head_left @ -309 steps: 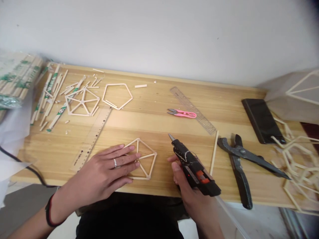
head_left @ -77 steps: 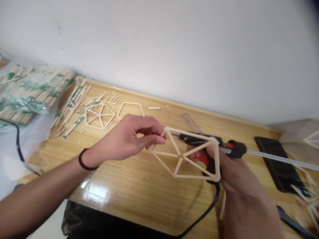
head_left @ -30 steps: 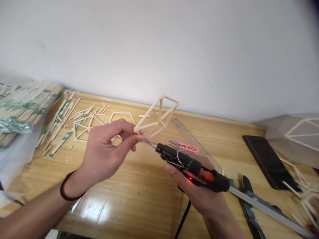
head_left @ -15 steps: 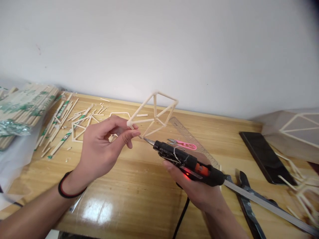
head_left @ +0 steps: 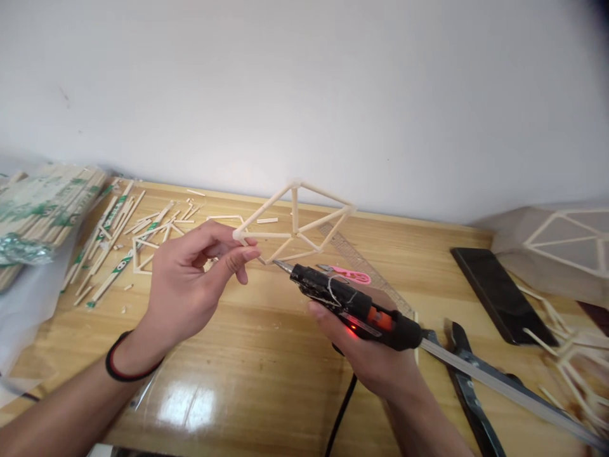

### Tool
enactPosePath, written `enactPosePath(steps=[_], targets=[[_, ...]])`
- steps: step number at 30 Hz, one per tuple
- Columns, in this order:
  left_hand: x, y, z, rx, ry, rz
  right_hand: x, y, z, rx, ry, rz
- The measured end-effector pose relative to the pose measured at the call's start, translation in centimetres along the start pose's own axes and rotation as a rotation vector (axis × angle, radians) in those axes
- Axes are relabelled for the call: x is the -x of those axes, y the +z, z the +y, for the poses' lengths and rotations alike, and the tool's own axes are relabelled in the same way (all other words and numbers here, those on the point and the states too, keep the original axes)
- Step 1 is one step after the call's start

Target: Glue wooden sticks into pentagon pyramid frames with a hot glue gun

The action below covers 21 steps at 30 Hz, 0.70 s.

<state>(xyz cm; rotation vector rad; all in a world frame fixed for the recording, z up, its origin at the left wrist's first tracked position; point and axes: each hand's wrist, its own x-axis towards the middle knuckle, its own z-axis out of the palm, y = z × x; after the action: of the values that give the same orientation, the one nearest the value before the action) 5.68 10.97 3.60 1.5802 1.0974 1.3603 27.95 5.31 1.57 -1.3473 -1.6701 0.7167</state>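
Note:
Between thumb and fingers my left hand point(head_left: 190, 279) pinches the left corner of a wooden stick frame point(head_left: 295, 209), a flat shape of joined sticks with spokes meeting in the middle. The frame is held up above the table. My right hand point(head_left: 375, 362) is wrapped round a black hot glue gun point(head_left: 352, 304), its red light lit and a long glue stick point(head_left: 499, 387) sticking out of the back. The metal nozzle is at the frame's lower corner, close beside my left fingertips; whether it touches the wood I cannot tell.
Packaged chopsticks point(head_left: 52, 203) and loose sticks point(head_left: 114, 235) lie at left, near another stick frame point(head_left: 147, 244). Pink snips point(head_left: 352, 275) and a clear ruler point(head_left: 361, 260) lie behind the gun. At right are a black phone point(head_left: 502, 295), a black-handled tool point(head_left: 469, 381) and more stick pieces point(head_left: 580, 362).
The stick frame has turned, so its face shows wider now. The nozzle stays by its lower corner, and both hands appear slightly further left.

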Motion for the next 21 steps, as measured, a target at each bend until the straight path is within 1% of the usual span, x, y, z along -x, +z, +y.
enactPosePath(steps=[5, 9, 15, 21], targets=[[0.10, 0.01, 0.01, 0.016, -0.004, 0.005, -0.06, -0.02, -0.11, 0.017, 0.024, -0.028], [0.02, 0.17, 0.11, 0.052, -0.020, 0.016, -0.04, -0.11, -0.24, 0.013, 0.045, -0.024], [-0.27, 0.27, 0.30, 0.083, -0.059, 0.056, -0.04, -0.09, -0.17, -0.005, 0.004, -0.010], [-0.52, 0.11, -0.06, 0.108, -0.121, 0.083, 0.12, 0.00, 0.17, -0.025, -0.015, 0.008]])
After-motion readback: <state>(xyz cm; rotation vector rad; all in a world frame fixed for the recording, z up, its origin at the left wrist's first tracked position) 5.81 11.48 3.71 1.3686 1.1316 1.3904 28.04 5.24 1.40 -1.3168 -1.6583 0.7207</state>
